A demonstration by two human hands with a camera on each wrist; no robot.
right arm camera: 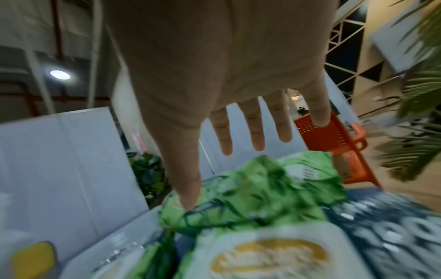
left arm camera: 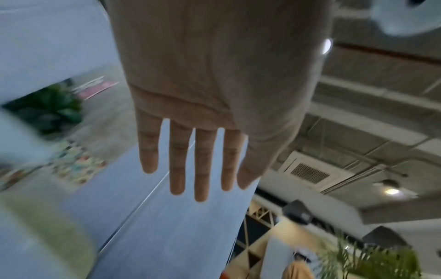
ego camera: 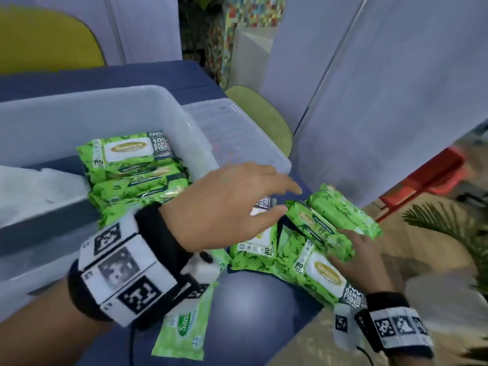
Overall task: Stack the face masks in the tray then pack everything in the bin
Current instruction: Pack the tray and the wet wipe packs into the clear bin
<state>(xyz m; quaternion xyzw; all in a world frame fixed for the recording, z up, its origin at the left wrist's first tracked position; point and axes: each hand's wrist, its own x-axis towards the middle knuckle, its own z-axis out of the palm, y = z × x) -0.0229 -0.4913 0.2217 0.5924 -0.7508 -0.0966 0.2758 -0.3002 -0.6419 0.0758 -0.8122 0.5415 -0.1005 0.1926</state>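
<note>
We list one clear plastic bin (ego camera: 87, 120) on the blue table (ego camera: 158, 75), taken here as our landmark. Inside the bin, against its right wall, stand several green wet-wipe packs (ego camera: 134, 170) in a row, the rearmost with its label up. Also inside, at the bin's left part, lies something white (ego camera: 34, 188); we cannot tell whether these are the face masks or the tray. Just right of the bin lies its clear lid (ego camera: 237, 136), flat on the table. Right of the bin and nearer us than the lid lies a loose heap of green packs: one large labelled pack (ego camera: 317, 270) flat at the table's edge, two packs (ego camera: 332, 217) lying tilted on top of it, another pack (ego camera: 260, 239) partly hidden under our left hand. In front of the bin lies one slim pack (ego camera: 184, 328), marked 15. Our left hand (ego camera: 227, 204), fingers straight and spread, hovers palm down over the heap, holding nothing; the left wrist view confirms the extended fingers (left arm camera: 177, 160). Our right hand (ego camera: 356, 257), fingers likewise straight, lies against the near side of the tilted packs; in the right wrist view its thumb (right arm camera: 186, 179) touches a crumpled green pack (right arm camera: 250, 196), the other fingers spread above it, gripping nothing.
</note>
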